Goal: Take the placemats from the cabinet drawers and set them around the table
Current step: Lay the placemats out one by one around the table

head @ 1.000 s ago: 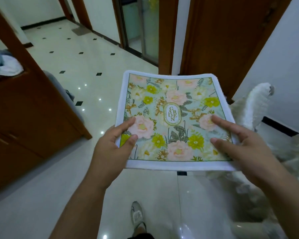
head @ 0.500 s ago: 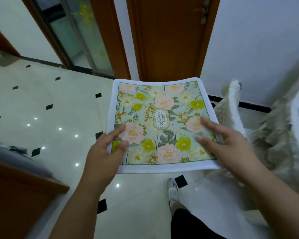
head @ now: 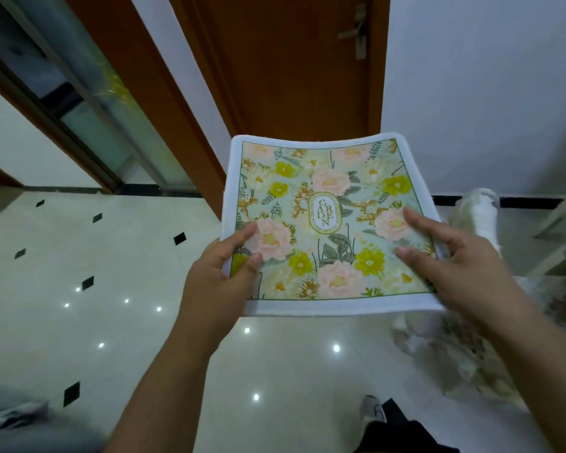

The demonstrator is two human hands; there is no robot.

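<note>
Above tiled floor [head: 118,263]: carry step; floral placemat [head: 327,223] flat, side edges pinched by left hand [head: 219,282], right hand [head: 455,266]. Next: reach counter, lay it flat.

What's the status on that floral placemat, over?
Left hand, right hand grip placemat at its sides. Held flat above floor, not yet laid. Fluffy white chair close on the right.
</note>
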